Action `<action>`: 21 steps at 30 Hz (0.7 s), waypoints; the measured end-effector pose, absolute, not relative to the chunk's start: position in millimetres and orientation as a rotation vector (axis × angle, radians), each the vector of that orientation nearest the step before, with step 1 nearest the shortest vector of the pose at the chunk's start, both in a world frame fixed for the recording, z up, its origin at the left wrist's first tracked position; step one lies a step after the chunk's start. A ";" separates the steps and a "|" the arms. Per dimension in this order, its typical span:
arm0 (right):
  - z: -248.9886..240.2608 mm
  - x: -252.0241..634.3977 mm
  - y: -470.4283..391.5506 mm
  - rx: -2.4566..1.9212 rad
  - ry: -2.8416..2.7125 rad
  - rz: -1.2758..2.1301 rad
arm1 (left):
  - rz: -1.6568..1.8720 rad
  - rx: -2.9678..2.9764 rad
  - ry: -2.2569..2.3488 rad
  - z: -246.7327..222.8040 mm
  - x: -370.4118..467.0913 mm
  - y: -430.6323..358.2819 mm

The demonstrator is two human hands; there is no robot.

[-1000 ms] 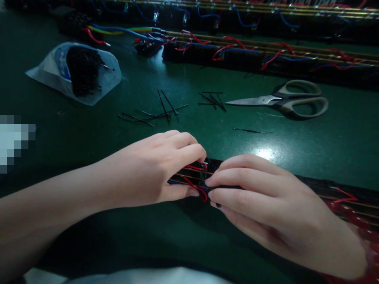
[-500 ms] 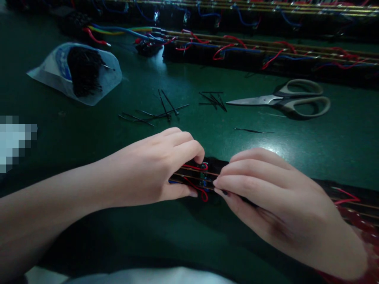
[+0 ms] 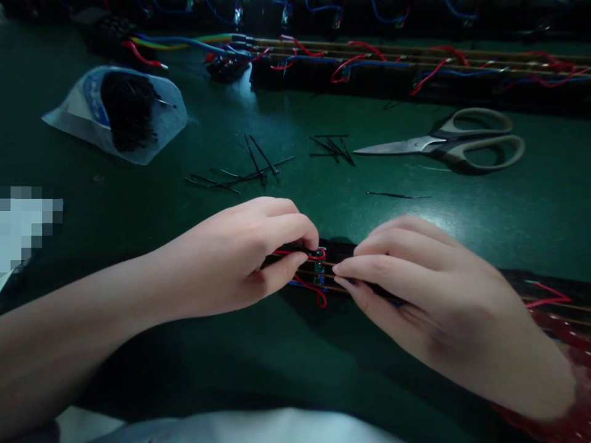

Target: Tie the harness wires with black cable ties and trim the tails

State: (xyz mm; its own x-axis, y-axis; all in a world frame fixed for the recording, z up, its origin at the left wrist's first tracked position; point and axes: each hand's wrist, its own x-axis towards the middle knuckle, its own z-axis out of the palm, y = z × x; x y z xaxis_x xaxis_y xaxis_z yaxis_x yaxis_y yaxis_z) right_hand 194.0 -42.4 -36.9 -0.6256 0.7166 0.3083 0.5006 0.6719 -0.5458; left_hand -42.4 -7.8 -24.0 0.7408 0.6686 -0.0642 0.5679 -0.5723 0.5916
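A long black strip with thin copper-coloured rods lies across the table under both hands. On it sits a small green circuit board, with a looped red wire hanging off the near side. My left hand is closed at the strip's far edge, its thumb and forefinger pinching about a red wire beside the board. My right hand is just right of the board, thumb and forefinger tips nearly together above the rods. What lies between them is too small to make out.
Black cable ties lie loose beyond my hands, with more in a clear plastic bag at left. Scissors rest at right, blades pointing left. Another wired strip runs along the back.
My left thumb has moved up from the strip's near edge toward the forefinger. My right fingertips have shifted slightly upward. The view has tilted slightly.
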 end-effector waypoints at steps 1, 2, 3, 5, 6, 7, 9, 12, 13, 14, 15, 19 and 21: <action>-36.7 194.0 -42.2 -0.934 -2.380 0.557 | 0.230 2.347 0.932 -23.7 -42.1 -8.1; -36.6 194.0 -41.9 -0.927 -2.385 0.550 | 0.241 2.355 0.933 -23.2 -41.8 -8.4; -36.5 193.9 -41.7 -0.919 -2.389 0.544 | 0.248 2.364 0.936 -22.6 -41.4 -8.7; -36.6 193.8 -41.5 -0.908 -2.396 0.537 | 0.256 2.380 0.942 -21.1 -40.7 -9.5; -36.8 193.8 -41.4 -0.905 -2.399 0.532 | 0.262 2.385 0.946 -20.4 -40.3 -10.0; -37.1 193.8 -41.4 -0.905 -2.402 0.528 | 0.266 2.388 0.951 -19.6 -39.9 -10.4; -37.9 193.9 -41.5 -0.903 -2.407 0.521 | 0.278 2.392 0.961 -18.5 -39.2 -11.3; -38.9 194.2 -41.9 -0.909 -2.406 0.506 | 0.298 2.400 0.965 -17.9 -38.3 -12.3; -39.0 194.4 -42.1 -0.913 -2.406 0.501 | 0.304 2.406 0.962 -18.0 -37.9 -12.7; -39.0 194.6 -42.3 -0.917 -2.408 0.500 | 0.309 2.412 0.960 -18.3 -37.5 -13.2; -39.1 194.8 -42.5 -0.921 -2.414 0.501 | 0.313 2.416 0.962 -18.6 -37.1 -13.8; -39.6 194.7 -42.9 -0.929 -2.422 0.497 | 0.328 2.417 0.974 -19.8 -35.1 -17.1; -40.2 194.5 -42.6 -0.932 -2.415 0.485 | 0.342 2.403 0.970 -20.2 -34.4 -18.7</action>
State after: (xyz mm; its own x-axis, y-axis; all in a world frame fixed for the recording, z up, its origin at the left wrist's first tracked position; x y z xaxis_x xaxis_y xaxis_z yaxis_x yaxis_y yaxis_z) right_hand 194.5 -42.6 -40.2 -0.6390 0.6977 0.3239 0.5187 0.7018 -0.4883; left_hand -34.4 -18.7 -20.2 0.7113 0.7019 0.0376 0.5702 -0.6074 0.5531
